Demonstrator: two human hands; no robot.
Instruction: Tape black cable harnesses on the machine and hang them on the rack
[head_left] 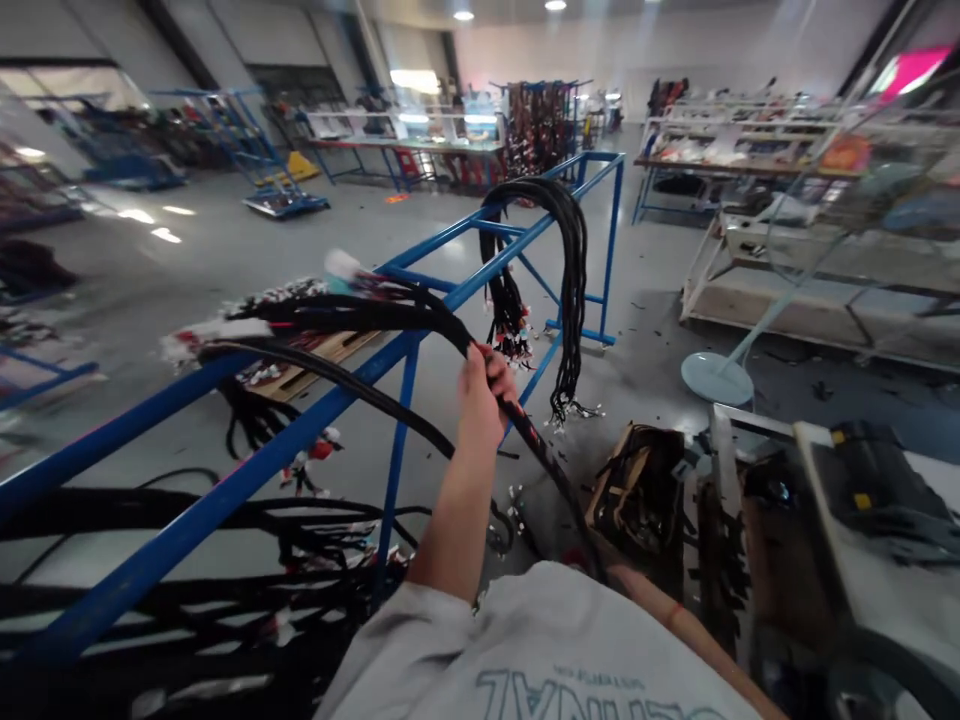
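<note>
My left hand [491, 385] is closed around a black wire harness [551, 460], held out in front of me over the near side of a blue metal rack [442, 305]. From my grip, one part of the harness runs up across the rack's rails to the left, with white connectors on its ends. The other part slopes down to the right, toward my body. My right forearm [675, 625] reaches in from the lower right to the harness's lower part. The fingers of my right hand are hidden there.
More black wire harnesses [570, 260] hang over the rack's far end, and others lie along its lower left. To the right stand an open cardboard box [637, 480], a white-framed cart [802, 480] and a round-based stand [716, 378]. Workbenches [405, 143] line the back.
</note>
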